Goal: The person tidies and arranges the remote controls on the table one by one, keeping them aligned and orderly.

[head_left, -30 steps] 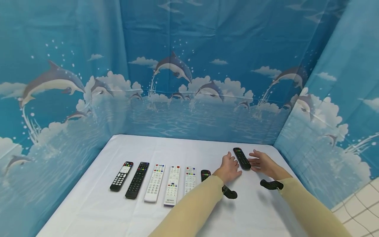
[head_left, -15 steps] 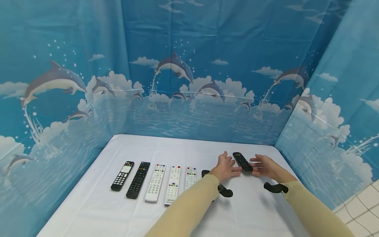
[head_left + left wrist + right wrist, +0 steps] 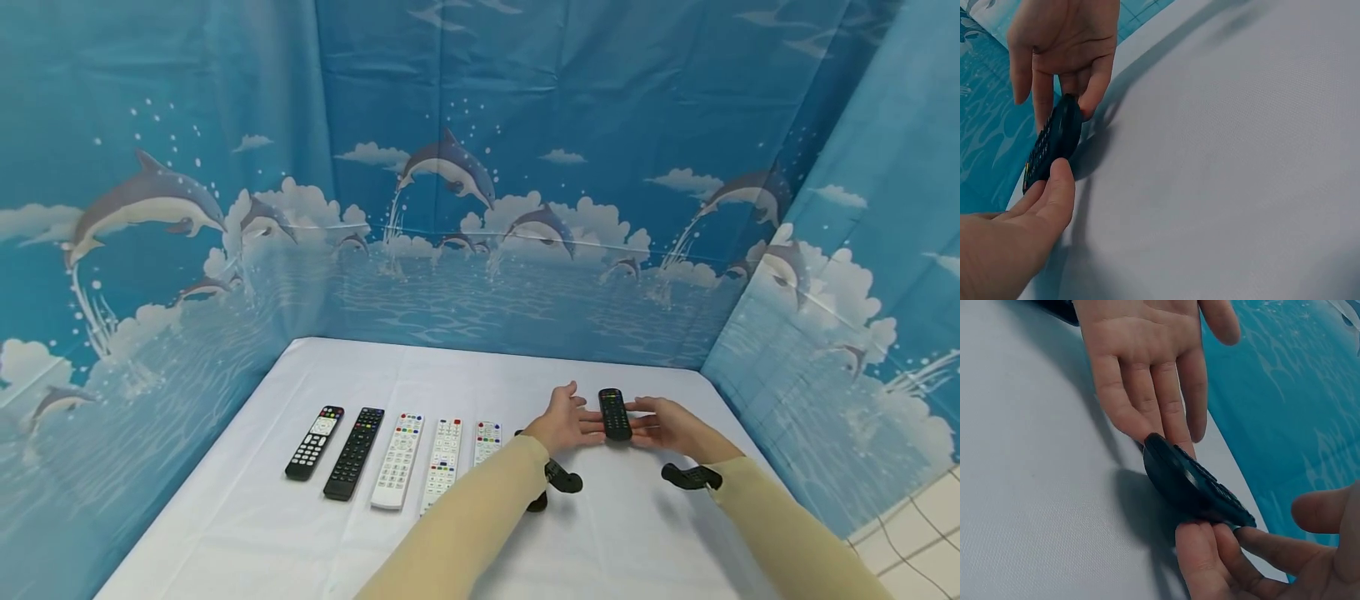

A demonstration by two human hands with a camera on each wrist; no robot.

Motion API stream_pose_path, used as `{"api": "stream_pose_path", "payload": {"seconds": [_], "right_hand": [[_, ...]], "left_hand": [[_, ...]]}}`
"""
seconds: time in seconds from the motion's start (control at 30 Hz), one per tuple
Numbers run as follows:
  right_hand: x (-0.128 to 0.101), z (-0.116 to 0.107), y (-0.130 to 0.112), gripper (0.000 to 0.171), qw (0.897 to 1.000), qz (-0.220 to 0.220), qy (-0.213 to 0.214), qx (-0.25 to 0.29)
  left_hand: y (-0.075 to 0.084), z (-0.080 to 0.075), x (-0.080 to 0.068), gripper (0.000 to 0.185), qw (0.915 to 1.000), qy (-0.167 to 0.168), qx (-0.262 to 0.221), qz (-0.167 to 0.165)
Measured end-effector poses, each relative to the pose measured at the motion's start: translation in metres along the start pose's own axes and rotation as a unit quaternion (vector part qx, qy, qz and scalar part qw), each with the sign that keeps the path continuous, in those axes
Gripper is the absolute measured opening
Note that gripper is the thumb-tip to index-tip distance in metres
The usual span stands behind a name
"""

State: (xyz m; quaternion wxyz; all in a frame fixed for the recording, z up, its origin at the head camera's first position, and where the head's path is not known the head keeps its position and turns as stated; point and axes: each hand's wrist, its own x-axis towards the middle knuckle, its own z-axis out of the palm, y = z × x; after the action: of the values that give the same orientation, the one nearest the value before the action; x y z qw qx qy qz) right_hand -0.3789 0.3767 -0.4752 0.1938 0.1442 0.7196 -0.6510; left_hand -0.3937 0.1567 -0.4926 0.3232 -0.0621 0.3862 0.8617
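Observation:
A black remote control (image 3: 615, 415) with several coloured buttons at its far end is between my two hands near the back right of the white table (image 3: 450, 364). My left hand (image 3: 564, 423), fingers extended, touches its left side. My right hand (image 3: 666, 429) has its fingertips against the right side, fingers nearly straight. In the left wrist view the remote control (image 3: 1057, 140) spans the gap between both hands' fingertips. The right wrist view shows its rounded near end (image 3: 1175, 478) and a shadow beside it; whether it is clear of the cloth I cannot tell.
Left of my hands lie a black remote with pale buttons (image 3: 315, 443), a long black remote (image 3: 354, 454) and white remotes (image 3: 397, 461), (image 3: 444, 458), (image 3: 487, 439). My left sleeve (image 3: 465, 508) partly covers another black remote (image 3: 537, 503). A dolphin-print curtain (image 3: 487, 292) surrounds the table.
The remote control between my hands has turned from a slant to nearly straight and shifted slightly towards me. My fingers have closed in from both sides onto it.

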Motion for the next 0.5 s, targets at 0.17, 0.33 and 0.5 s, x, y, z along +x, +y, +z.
{"api": "stream_pose_path", "payload": {"seconds": [0.17, 0.33, 0.5], "right_hand": [[0.001, 0.005, -0.001, 0.056, 0.999, 0.009, 0.018, -0.025], [-0.002, 0.009, -0.004, 0.055, 0.999, 0.009, 0.006, -0.053], [-0.007, 0.011, -0.005, 0.056, 0.998, 0.017, 0.004, -0.064]], "left_hand": [[0.000, 0.000, 0.000, 0.073, 0.9997, 0.018, 0.011, -0.011], [0.003, 0.001, -0.006, 0.066, 0.9987, 0.033, 0.029, -0.026], [0.005, 0.001, -0.012, 0.059, 0.9973, 0.043, 0.048, -0.035]]}}
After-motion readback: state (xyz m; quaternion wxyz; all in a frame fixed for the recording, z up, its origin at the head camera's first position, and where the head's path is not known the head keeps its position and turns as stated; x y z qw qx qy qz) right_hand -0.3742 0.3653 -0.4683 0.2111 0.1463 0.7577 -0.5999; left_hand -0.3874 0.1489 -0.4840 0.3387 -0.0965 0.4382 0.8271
